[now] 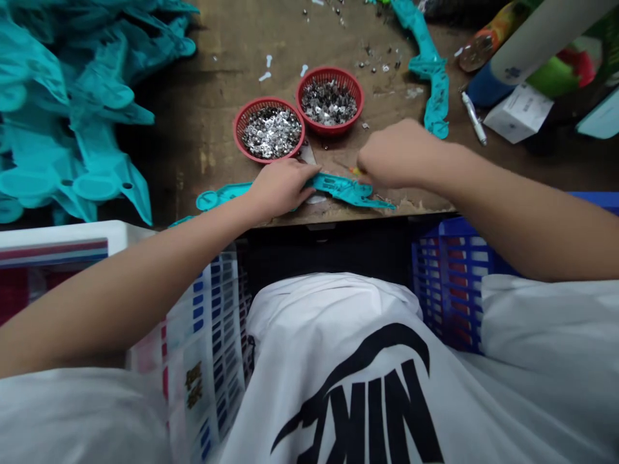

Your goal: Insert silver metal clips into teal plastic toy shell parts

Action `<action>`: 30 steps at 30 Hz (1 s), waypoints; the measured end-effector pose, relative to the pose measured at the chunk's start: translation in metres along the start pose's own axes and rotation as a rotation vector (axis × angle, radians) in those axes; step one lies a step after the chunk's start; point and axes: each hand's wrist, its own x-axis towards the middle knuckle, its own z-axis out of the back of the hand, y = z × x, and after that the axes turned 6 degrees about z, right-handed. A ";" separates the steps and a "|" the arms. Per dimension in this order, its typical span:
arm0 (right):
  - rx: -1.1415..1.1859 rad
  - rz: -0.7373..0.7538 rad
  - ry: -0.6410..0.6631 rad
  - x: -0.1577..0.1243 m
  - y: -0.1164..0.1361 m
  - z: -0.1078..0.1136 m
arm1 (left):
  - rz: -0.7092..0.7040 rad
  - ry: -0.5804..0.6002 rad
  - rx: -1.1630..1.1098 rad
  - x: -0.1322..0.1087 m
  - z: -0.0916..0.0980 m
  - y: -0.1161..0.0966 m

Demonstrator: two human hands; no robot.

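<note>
Left hand: my left hand (280,188) is clamped over a teal moulded plastic strip (345,190), fingers curled around it.
Right hand: my right hand (401,154) is just beside the strip, its fingertips (365,173) drawn together around a tiny yellow-orange bit; it is too small to tell what that is, or whether they are clamped on it.
Strip's place: it lies flat along the near edge of a scarred wooden workbench (193,129), with its round tab (213,198) reaching left.
Bench: two round red plastic baskets (269,129) (329,100) of small silver metal parts (329,103) sit just ahead of my hands, and a heap of teal plastic pieces (72,116) lies on my left.
Below: a blue plastic crate (449,283) stands under my right arm.
</note>
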 end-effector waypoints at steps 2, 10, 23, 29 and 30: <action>-0.108 -0.092 0.113 0.002 -0.013 0.014 | 0.007 -0.007 0.006 -0.002 0.001 -0.001; -0.210 -0.055 0.191 0.010 0.014 0.023 | -0.079 0.017 -0.033 0.000 0.004 0.000; -0.020 0.197 0.243 0.006 0.014 0.005 | -0.086 0.024 -0.039 0.002 0.000 0.005; 0.055 0.201 -0.018 0.008 0.001 -0.003 | -0.105 0.035 0.022 -0.001 0.007 -0.001; 0.049 0.231 -0.011 0.007 0.006 -0.002 | -0.117 0.041 0.035 -0.002 0.010 -0.004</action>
